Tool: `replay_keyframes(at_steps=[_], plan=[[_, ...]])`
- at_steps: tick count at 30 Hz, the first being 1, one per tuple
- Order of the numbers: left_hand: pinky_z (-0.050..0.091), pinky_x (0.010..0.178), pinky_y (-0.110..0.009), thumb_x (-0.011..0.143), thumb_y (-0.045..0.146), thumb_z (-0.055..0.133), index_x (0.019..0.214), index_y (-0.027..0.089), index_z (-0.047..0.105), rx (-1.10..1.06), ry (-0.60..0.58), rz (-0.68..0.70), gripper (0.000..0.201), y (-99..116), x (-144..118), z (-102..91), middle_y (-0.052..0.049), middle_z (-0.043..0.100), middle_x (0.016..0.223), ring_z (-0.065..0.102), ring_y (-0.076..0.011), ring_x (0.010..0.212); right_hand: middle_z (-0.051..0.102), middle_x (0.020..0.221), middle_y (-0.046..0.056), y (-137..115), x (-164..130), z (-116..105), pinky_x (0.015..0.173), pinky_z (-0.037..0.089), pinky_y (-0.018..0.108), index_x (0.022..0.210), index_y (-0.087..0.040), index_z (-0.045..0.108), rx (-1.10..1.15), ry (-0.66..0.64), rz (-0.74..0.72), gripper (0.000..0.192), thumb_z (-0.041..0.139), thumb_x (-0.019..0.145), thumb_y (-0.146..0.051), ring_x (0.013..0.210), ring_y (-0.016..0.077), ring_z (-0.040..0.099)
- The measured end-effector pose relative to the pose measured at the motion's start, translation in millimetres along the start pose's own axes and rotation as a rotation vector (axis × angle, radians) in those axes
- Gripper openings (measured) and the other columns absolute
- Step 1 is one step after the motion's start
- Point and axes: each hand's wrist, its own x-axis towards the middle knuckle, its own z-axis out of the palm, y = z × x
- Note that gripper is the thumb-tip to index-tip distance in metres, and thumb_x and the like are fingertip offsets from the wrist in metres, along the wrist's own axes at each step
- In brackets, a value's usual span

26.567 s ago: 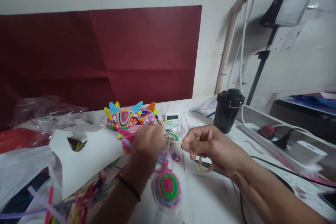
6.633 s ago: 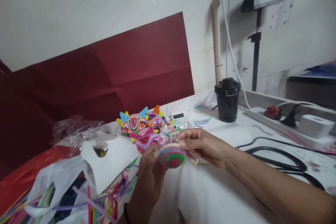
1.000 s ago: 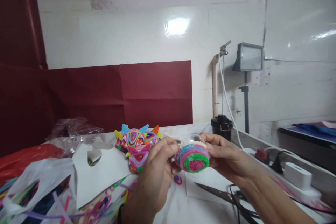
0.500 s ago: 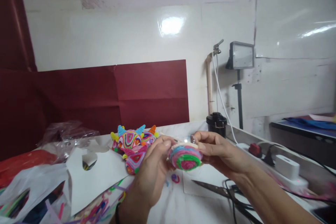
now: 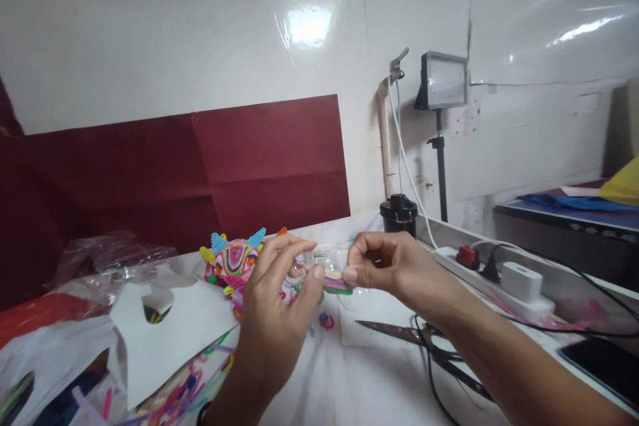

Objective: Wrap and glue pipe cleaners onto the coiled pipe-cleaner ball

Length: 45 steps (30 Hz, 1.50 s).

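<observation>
Between my hands is a round, flat piece of coiled fuzzy strands point(image 5: 338, 289), now tilted almost edge-on, so only a thin pink and green band shows. A clear plastic part point(image 5: 327, 258) sits above it, hard to make out. My right hand point(image 5: 394, 266) pinches the piece's right edge between thumb and fingers. Around its left side, my left hand point(image 5: 277, 306) is curved with thumb and fingers apart; whether its tips touch the piece is unclear. Behind the left hand stands a colourful horned figure point(image 5: 234, 259), partly covered.
Scissors point(image 5: 389, 331) lie among black cable on a white sheet point(image 5: 357, 336). At right are a power strip point(image 5: 449, 257), a charger point(image 5: 522, 281) and a phone point(image 5: 602, 363). Cut white card point(image 5: 174, 323), bags and colourful strands point(image 5: 180, 389) cover the left. A black canister point(image 5: 398, 214) stands behind.
The round piece has tipped from showing its coiled face to nearly edge-on. My left fingers have spread from it, while my right hand keeps its pinch. The view has shifted rightward.
</observation>
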Motion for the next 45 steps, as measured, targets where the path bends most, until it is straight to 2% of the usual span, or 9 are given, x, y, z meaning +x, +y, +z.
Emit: replay_keyframes(at_steps=[5, 8, 10, 16, 19, 24, 27, 33, 45], plan=[[0.044, 0.09, -0.036, 0.08, 0.024, 0.064, 0.109, 0.026, 0.068, 0.023, 0.01, -0.011, 0.029, 8.8, -4.1, -2.7, -0.006, 0.054, 0.131, 0.061, -0.0224, 0.094, 0.047, 0.052, -0.006, 5.5, 0.6, 2.6, 0.049, 0.027, 0.024, 0.062, -0.016, 0.059, -0.099, 0.032, -0.028, 0.031, 0.081, 0.063, -0.038, 0.052, 0.0087, 0.037], [0.045, 0.081, -0.033, 0.079, 0.023, 0.066, 0.099, 0.027, 0.072, -0.064, -0.074, -0.054, 0.021, 12.4, -2.9, -3.7, -0.005, 0.065, 0.114, 0.061, -0.0202, 0.081, 0.05, 0.056, -0.005, 8.4, -0.1, 3.4, 0.05, 0.027, 0.025, 0.064, -0.017, 0.059, -0.141, 0.034, -0.055, 0.029, 0.079, 0.066, -0.038, 0.054, 0.0097, 0.038], [0.045, 0.078, -0.032, 0.078, 0.022, 0.067, 0.095, 0.027, 0.073, -0.139, -0.125, -0.091, 0.019, 13.0, -1.4, -3.7, -0.005, 0.067, 0.104, 0.061, -0.0213, 0.082, 0.05, 0.056, -0.005, 10.4, -0.6, 3.7, 0.05, 0.026, 0.025, 0.064, -0.018, 0.06, -0.181, 0.046, -0.073, 0.028, 0.078, 0.067, -0.038, 0.054, 0.0099, 0.037], [0.042, 0.083, -0.032, 0.077, 0.017, 0.066, 0.101, 0.026, 0.073, -0.146, -0.207, -0.142, 0.026, 9.2, -0.8, -3.4, -0.007, 0.063, 0.106, 0.058, -0.0242, 0.093, 0.054, 0.06, -0.004, 13.9, -0.7, 5.1, 0.051, 0.028, 0.026, 0.064, -0.019, 0.059, -0.303, 0.039, -0.129, 0.025, 0.076, 0.071, -0.036, 0.057, 0.0108, 0.039], [0.042, 0.078, -0.03, 0.079, 0.016, 0.064, 0.099, 0.026, 0.073, -0.132, -0.241, -0.137, 0.025, 7.4, -1.4, -3.8, -0.005, 0.062, 0.103, 0.057, -0.0214, 0.086, 0.058, 0.064, -0.002, 13.6, -1.4, 6.5, 0.053, 0.031, 0.026, 0.064, -0.019, 0.059, -0.352, 0.028, -0.159, 0.024, 0.074, 0.073, -0.034, 0.058, 0.0111, 0.043], [0.038, 0.06, -0.027, 0.077, 0.016, 0.064, 0.089, 0.024, 0.071, -0.169, -0.292, -0.192, 0.016, 7.5, 0.4, -6.0, -0.002, 0.061, 0.1, 0.047, -0.0114, 0.055, 0.06, 0.067, -0.001, 12.1, -3.3, 9.3, 0.054, 0.033, 0.026, 0.064, -0.018, 0.059, -0.363, 0.008, -0.181, 0.026, 0.074, 0.074, -0.036, 0.059, 0.0117, 0.045], [0.032, 0.053, -0.026, 0.075, 0.015, 0.066, 0.085, 0.023, 0.07, -0.236, -0.31, -0.229, 0.013, 7.2, 0.4, -7.4, 0.0, 0.062, 0.088, 0.041, -0.0095, 0.048, 0.058, 0.066, 0.0, 12.5, -4.2, 10.5, 0.053, 0.032, 0.026, 0.064, -0.018, 0.059, -0.37, 0.002, -0.197, 0.026, 0.074, 0.075, -0.036, 0.059, 0.0116, 0.045], [0.025, 0.048, -0.023, 0.075, 0.014, 0.063, 0.082, 0.023, 0.063, -0.247, -0.393, -0.294, 0.011, 2.2, -2.0, -7.9, 0.007, 0.043, 0.051, 0.037, -0.0111, 0.045, 0.058, 0.065, -0.001, 15.5, -4.4, 12.4, 0.052, 0.031, 0.025, 0.065, -0.019, 0.06, -0.405, 0.008, -0.21, 0.023, 0.075, 0.074, -0.034, 0.058, 0.0112, 0.044], [0.019, 0.042, -0.02, 0.074, 0.021, 0.065, 0.08, 0.022, 0.06, -0.383, -0.436, -0.48, 0.008, -3.0, -0.1, -6.0, 0.01, 0.033, 0.045, 0.029, -0.0086, 0.041, 0.059, 0.071, -0.001, 19.0, -1.0, 12.5, 0.053, 0.033, 0.025, 0.072, -0.018, 0.064, -0.36, -0.023, -0.214, 0.016, 0.075, 0.075, -0.03, 0.06, 0.0111, 0.044]])
